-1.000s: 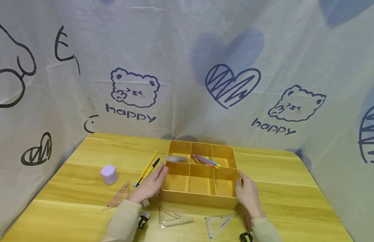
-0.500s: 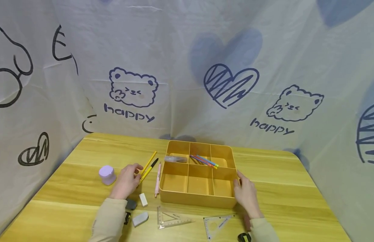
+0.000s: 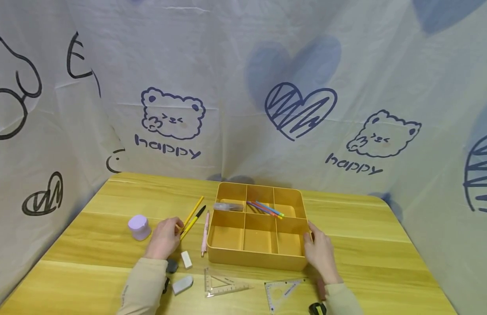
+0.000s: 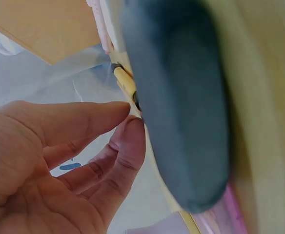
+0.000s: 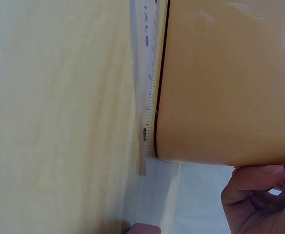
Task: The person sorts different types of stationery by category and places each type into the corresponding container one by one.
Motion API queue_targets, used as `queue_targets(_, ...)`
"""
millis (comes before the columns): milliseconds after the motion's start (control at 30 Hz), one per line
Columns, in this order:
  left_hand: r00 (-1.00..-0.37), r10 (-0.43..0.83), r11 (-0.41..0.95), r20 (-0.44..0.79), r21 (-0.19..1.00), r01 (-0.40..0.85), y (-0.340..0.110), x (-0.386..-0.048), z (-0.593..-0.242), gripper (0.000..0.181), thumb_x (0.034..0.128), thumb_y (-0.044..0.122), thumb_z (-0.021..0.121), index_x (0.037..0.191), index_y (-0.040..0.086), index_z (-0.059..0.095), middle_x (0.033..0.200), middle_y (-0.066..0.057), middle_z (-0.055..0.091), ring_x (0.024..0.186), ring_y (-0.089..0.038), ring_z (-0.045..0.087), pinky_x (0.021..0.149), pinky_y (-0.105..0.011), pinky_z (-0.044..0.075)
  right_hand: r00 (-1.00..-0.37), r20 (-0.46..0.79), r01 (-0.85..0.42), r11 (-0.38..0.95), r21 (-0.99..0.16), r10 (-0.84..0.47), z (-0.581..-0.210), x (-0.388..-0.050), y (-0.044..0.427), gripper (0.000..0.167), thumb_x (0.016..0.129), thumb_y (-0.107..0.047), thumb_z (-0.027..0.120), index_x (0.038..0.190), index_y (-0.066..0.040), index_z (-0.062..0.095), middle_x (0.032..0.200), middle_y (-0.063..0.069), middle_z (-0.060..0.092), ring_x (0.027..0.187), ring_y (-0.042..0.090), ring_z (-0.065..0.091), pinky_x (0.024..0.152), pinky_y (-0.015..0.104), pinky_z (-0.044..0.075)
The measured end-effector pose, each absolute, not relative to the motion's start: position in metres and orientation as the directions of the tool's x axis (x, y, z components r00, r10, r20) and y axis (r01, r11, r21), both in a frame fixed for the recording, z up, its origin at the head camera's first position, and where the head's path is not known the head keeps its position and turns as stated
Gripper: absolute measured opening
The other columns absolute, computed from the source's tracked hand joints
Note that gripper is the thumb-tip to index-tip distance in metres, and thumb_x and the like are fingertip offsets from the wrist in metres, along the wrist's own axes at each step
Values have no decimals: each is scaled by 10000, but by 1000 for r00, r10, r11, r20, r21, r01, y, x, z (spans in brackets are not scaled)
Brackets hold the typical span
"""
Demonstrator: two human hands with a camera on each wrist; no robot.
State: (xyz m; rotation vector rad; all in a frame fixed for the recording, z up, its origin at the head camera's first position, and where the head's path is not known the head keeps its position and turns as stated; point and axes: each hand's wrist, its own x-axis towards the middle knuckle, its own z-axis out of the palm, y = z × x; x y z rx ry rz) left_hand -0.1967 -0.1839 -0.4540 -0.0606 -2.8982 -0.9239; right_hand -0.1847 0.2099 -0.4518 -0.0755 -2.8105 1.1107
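Note:
A yellow divided storage box (image 3: 259,260) stands mid-table, with a clear tube-like item (image 3: 229,207) and several coloured pens (image 3: 266,209) lying across its back compartments. My right hand (image 3: 321,253) grips its right wall; in the right wrist view the thumb (image 5: 259,175) meets the box corner. Left of the box, my left hand (image 3: 164,237) pinches the near end of a yellow pencil (image 3: 194,209); the contact is partly hidden. A yellow pen with a black end (image 3: 194,222) lies alongside. In the left wrist view, a dark grey eraser-like block (image 4: 181,107) covers part of the scene beside the fingertips.
A pink pen (image 3: 205,234) lies along the box's left side. Nearby are a white eraser (image 3: 186,259), a grey-white eraser (image 3: 183,285), two clear set squares (image 3: 223,286) and a lilac round-topped object (image 3: 139,227). A drawn-on white sheet (image 3: 235,109) hangs behind the table.
My left hand has left the box's left side, moved left to the pencil and lowered onto its near end. My right hand has stayed at the box, which has barely moved.

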Motion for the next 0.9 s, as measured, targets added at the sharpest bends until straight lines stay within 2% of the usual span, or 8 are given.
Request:
queue_targets(133, -997, -1, 807, 74, 589, 43, -187, -197, -455, 256, 780, -137, 621, 1022, -64, 664, 827, -147, 691, 775, -260, 639, 705, -419, 543, -990, 109, -8, 731, -683, 91, -453, -184, 210, 468, 1023, -62, 449, 1466, 85, 433, 793, 217, 632, 503, 124, 360, 491, 264, 338)
queue_targets(233, -999, -12, 802, 35, 597, 11, -189, -197, -455, 247, 804, -111, 634, 1044, -64, 660, 842, -147, 699, 780, -255, 643, 690, -398, 542, -989, 114, -9, 735, -678, 93, -453, -185, 210, 469, 1020, -65, 452, 1465, 83, 437, 817, 222, 633, 531, 140, 362, 521, 283, 336)
queue_targets(300, -1000, -16, 801, 15, 599, -3, -190, -197, -454, 243, 811, -103, 638, 1050, -65, 659, 864, -161, 705, 799, -265, 650, 696, -399, 546, -989, 112, -6, 737, -676, 95, -453, -185, 210, 470, 1018, -67, 455, 1463, 81, 441, 712, 122, 555, 526, 134, 351, 517, 280, 329)
queue_targets(367, -1000, -14, 806, 5, 592, -9, -191, -197, -453, 240, 808, -100, 642, 1046, -70, 661, 875, -171, 707, 818, -277, 656, 711, -410, 550, -989, 109, -3, 738, -675, 96, -453, -185, 210, 471, 1018, -71, 454, 1464, 79, 440, 701, 121, 537, 523, 133, 349, 515, 278, 329)
queue_targets(500, -1000, -16, 814, -27, 580, -29, -193, -197, -452, 231, 805, -91, 649, 1035, -78, 668, 895, -185, 711, 839, -293, 662, 719, -421, 551, -990, 110, -8, 729, -684, 92, -453, -184, 210, 468, 1021, -65, 452, 1463, 85, 436, 944, 275, 669, 501, 128, 352, 495, 270, 341)
queue_targets(600, -999, -26, 816, -45, 576, -47, -193, -196, -452, 217, 810, -77, 658, 1026, -80, 674, 915, -200, 715, 840, -299, 661, 716, -421, 549, -990, 105, -6, 724, -690, 92, -453, -184, 210, 469, 1024, -64, 448, 1468, 87, 428, 1098, 335, 663, 486, 119, 346, 483, 261, 347)
queue_targets(767, -998, -45, 820, -34, 570, -56, -194, -195, -453, 159, 808, -58, 681, 967, -73, 691, 901, -201, 716, 819, -293, 649, 725, -434, 540, -990, 104, -7, 718, -696, 91, -453, -184, 210, 471, 1023, -63, 446, 1465, 98, 423, 1125, 338, 660, 464, 106, 330, 465, 253, 347)
queue_targets(900, -998, -50, 820, -27, 569, -57, -194, -195, -454, 132, 815, -42, 698, 945, -66, 696, 874, -188, 714, 788, -277, 633, 703, -415, 526, -990, 109, -11, 720, -694, 91, -453, -184, 210, 470, 1018, -62, 449, 1460, 97, 432, 882, 255, 653, 466, 96, 323, 470, 248, 337)
